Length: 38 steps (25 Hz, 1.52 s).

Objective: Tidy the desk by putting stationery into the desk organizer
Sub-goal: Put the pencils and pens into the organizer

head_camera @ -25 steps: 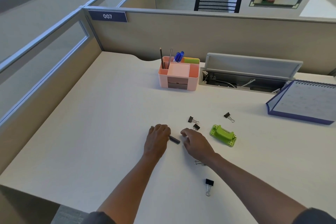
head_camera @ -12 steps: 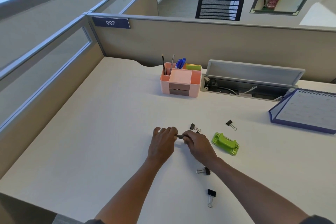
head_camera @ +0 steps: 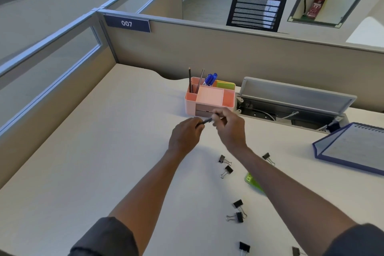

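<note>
One small dark object [head_camera: 207,120], too blurred to identify, sits pinched between our left hand [head_camera: 186,136] and right hand [head_camera: 229,125], raised just before the pink desk organizer [head_camera: 209,97]. Our right forearm hides most of a green item [head_camera: 250,180].

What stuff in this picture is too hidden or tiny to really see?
- Small dark object, head view: the left hand and right hand cover most of it, so its kind is unclear.
- Green item: the right forearm hides most of it.
- Binder clip: cut off by the bottom edge.
- Calendar: print too small, right edge cuts it.
- Organizer drawers: partly behind the hands.
</note>
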Each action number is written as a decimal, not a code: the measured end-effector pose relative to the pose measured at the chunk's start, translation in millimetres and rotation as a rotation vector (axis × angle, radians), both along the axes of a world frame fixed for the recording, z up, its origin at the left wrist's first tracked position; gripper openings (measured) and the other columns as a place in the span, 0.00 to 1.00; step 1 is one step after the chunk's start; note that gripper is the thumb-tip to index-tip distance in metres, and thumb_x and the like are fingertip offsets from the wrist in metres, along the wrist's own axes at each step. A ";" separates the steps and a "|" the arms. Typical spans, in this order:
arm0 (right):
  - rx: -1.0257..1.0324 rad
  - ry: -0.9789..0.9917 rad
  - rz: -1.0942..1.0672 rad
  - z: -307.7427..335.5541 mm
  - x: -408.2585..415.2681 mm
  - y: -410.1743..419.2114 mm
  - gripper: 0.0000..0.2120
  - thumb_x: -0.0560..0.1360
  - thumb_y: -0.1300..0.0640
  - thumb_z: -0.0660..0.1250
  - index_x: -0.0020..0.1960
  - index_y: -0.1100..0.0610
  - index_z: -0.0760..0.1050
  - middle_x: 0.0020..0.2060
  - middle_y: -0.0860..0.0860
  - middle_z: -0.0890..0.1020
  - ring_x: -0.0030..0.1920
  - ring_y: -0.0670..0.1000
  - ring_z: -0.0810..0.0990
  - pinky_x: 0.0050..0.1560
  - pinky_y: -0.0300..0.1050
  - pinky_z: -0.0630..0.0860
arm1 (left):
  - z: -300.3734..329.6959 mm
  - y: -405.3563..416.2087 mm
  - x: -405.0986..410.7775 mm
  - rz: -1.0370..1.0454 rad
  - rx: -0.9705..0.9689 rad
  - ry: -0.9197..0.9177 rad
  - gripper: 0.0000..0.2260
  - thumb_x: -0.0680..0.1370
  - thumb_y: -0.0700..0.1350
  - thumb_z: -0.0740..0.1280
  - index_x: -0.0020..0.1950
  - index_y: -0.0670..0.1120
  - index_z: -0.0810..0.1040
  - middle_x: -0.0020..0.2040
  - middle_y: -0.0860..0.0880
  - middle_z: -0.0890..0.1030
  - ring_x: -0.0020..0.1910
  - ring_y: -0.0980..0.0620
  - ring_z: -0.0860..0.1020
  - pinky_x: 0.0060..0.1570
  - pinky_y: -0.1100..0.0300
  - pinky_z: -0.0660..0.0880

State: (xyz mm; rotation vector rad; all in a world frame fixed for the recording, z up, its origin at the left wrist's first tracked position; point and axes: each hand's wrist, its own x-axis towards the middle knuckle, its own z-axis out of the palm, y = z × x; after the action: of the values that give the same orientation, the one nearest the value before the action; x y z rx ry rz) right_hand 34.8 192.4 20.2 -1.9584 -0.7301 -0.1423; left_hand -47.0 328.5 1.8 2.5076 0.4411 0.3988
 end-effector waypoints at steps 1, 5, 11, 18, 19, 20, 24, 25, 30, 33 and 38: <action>-0.005 -0.022 -0.013 7.5 11.6 8.8 0.04 0.78 0.60 0.68 0.52 0.57 0.79 0.41 0.48 0.84 0.39 0.46 0.82 0.41 0.37 0.79 | 2.1 5.5 5.3 0.017 -0.008 0.001 0.07 0.80 0.46 0.64 0.55 0.49 0.78 0.48 0.49 0.82 0.45 0.46 0.79 0.40 0.55 0.74; 0.017 -0.115 -0.082 32.1 57.3 41.4 0.04 0.77 0.59 0.69 0.51 0.58 0.78 0.40 0.48 0.82 0.40 0.47 0.82 0.41 0.40 0.80 | -7.3 33.8 24.1 0.098 0.017 0.116 0.24 0.80 0.44 0.65 0.75 0.47 0.64 0.74 0.48 0.69 0.69 0.47 0.71 0.62 0.50 0.73; -0.102 -0.242 -0.076 42.8 101.9 81.5 0.04 0.77 0.55 0.68 0.50 0.55 0.75 0.39 0.48 0.82 0.38 0.53 0.81 0.39 0.50 0.78 | -27.9 66.5 51.9 0.043 0.114 0.206 0.35 0.79 0.45 0.66 0.79 0.47 0.49 0.80 0.49 0.50 0.78 0.47 0.53 0.70 0.47 0.64; -0.368 -0.321 -0.034 20.8 108.1 113.7 0.04 0.78 0.54 0.67 0.52 0.54 0.75 0.41 0.50 0.83 0.39 0.53 0.80 0.35 0.45 0.76 | -41.0 67.4 58.5 0.045 0.146 0.178 0.37 0.78 0.44 0.67 0.79 0.47 0.47 0.80 0.47 0.51 0.77 0.45 0.56 0.69 0.47 0.67; -0.391 -0.319 -0.030 15.2 107.0 117.6 0.05 0.78 0.54 0.66 0.52 0.54 0.75 0.41 0.50 0.83 0.38 0.52 0.80 0.34 0.44 0.74 | -42.0 67.5 58.8 0.046 0.141 0.177 0.37 0.78 0.44 0.67 0.79 0.47 0.47 0.80 0.47 0.51 0.77 0.45 0.56 0.69 0.46 0.67; -0.408 -0.318 -0.030 11.3 105.0 120.7 0.05 0.79 0.54 0.66 0.52 0.55 0.75 0.41 0.50 0.83 0.38 0.52 0.79 0.34 0.43 0.73 | -42.7 67.8 59.3 0.043 0.139 0.180 0.37 0.78 0.44 0.67 0.79 0.46 0.47 0.80 0.47 0.50 0.77 0.45 0.56 0.69 0.45 0.67; -0.479 -0.249 -0.008 -3.5 101.9 130.4 0.04 0.79 0.54 0.65 0.50 0.54 0.74 0.40 0.50 0.83 0.38 0.53 0.80 0.35 0.47 0.77 | -44.8 70.5 59.4 0.026 0.141 0.202 0.37 0.79 0.45 0.66 0.79 0.47 0.44 0.80 0.48 0.47 0.78 0.45 0.53 0.69 0.44 0.66; -0.487 -0.236 -0.007 -6.5 102.4 132.0 0.03 0.79 0.54 0.64 0.49 0.54 0.74 0.40 0.50 0.82 0.38 0.53 0.79 0.36 0.47 0.77 | -45.7 70.5 58.9 0.027 0.143 0.203 0.37 0.79 0.45 0.66 0.79 0.48 0.43 0.80 0.49 0.47 0.78 0.45 0.53 0.69 0.44 0.66; -0.516 -0.208 -0.042 -8.0 106.5 138.4 0.05 0.79 0.53 0.65 0.53 0.53 0.74 0.41 0.50 0.82 0.39 0.51 0.79 0.37 0.47 0.79 | -46.0 68.8 58.4 0.033 0.113 0.210 0.38 0.79 0.45 0.66 0.79 0.48 0.43 0.80 0.49 0.46 0.78 0.45 0.52 0.70 0.44 0.65; -0.522 -0.173 -0.053 -10.1 109.5 137.0 0.07 0.79 0.54 0.65 0.56 0.54 0.73 0.42 0.51 0.82 0.40 0.51 0.79 0.36 0.44 0.76 | -45.8 68.3 58.1 0.033 0.096 0.201 0.38 0.79 0.45 0.66 0.79 0.48 0.43 0.80 0.49 0.45 0.78 0.44 0.52 0.70 0.44 0.65; -0.501 -0.179 -0.058 -13.0 110.3 129.0 0.09 0.79 0.57 0.66 0.58 0.56 0.73 0.48 0.52 0.82 0.46 0.53 0.79 0.40 0.44 0.72 | -45.7 66.5 57.4 0.038 0.076 0.203 0.38 0.79 0.44 0.66 0.79 0.49 0.43 0.80 0.49 0.45 0.78 0.45 0.52 0.70 0.44 0.65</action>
State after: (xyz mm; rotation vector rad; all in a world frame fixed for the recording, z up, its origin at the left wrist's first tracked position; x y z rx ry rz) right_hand 145.0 321.4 7.1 -2.4682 -0.8877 -0.1851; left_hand 10.4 395.0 -43.9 2.6284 0.5630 0.1784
